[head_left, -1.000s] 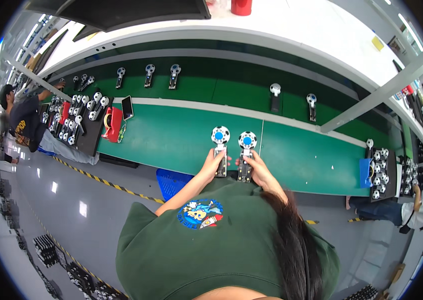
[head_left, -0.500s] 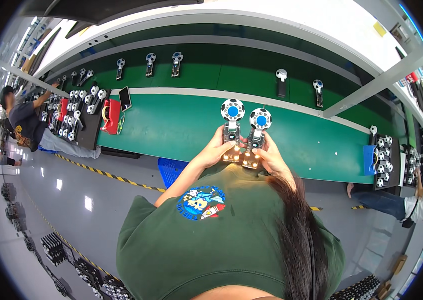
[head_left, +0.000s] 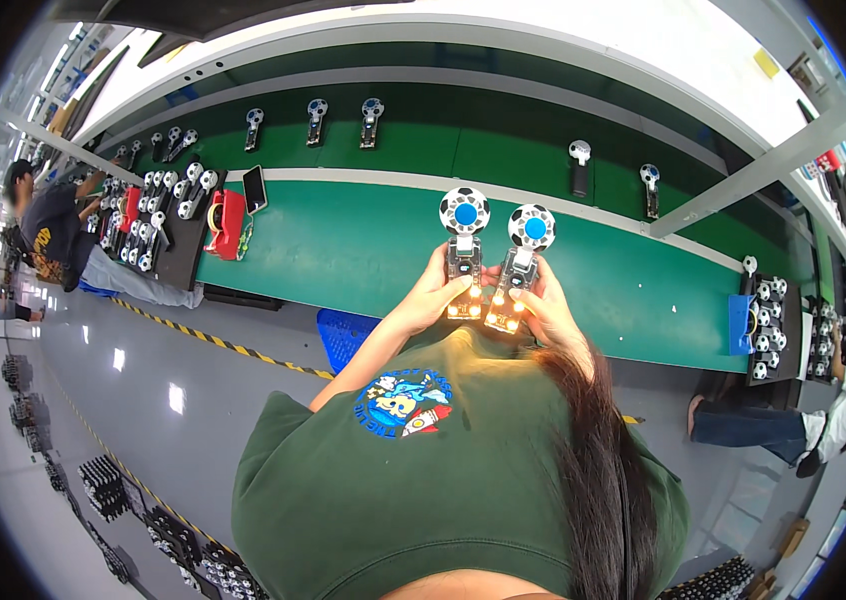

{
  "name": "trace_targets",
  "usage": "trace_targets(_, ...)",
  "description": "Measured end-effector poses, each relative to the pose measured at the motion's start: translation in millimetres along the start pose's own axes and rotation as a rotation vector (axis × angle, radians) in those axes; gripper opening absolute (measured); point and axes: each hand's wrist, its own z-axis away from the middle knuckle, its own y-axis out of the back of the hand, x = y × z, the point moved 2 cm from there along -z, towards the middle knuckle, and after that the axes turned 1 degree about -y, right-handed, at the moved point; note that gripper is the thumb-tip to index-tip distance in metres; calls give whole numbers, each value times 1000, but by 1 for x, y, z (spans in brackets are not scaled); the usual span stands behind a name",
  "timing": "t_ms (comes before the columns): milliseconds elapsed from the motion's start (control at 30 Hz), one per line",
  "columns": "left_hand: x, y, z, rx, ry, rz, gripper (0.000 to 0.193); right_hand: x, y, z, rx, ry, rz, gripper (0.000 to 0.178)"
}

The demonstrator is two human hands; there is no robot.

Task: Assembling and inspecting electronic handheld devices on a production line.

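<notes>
The fingers of the left hand [head_left: 429,302] grasp the left device [head_left: 464,252] by its dark body. The fingers of the right hand [head_left: 556,312] grasp the right device [head_left: 521,262] likewise, its top inclined rightward. Each device carries a football-patterned round head beyond the fingers and lit amber lamps at its near end. The green bench [head_left: 368,235] extends beyond the fingers. A phone [head_left: 255,189] and a red holder [head_left: 229,222] lie well left of them.

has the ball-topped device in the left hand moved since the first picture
Yes: the device has shifted up the picture, closer to the long grey rail.
</notes>
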Motion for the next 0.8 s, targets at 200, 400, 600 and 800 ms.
trace_targets(200,8,0,4,8,0,-2,50,3,-5,0,16,-23,11,61)
trace_targets(400,0,4,4,22,29,110,48,6,0,0,44,-72,-16,60)
trace_targets(600,1,7,-1,-9,17,115,49,9,2,-2,-3,-15,-45,60)
trace_targets(800,0,16,0,13,32,178,53,11,-2,-9,16,-30,-25,61)
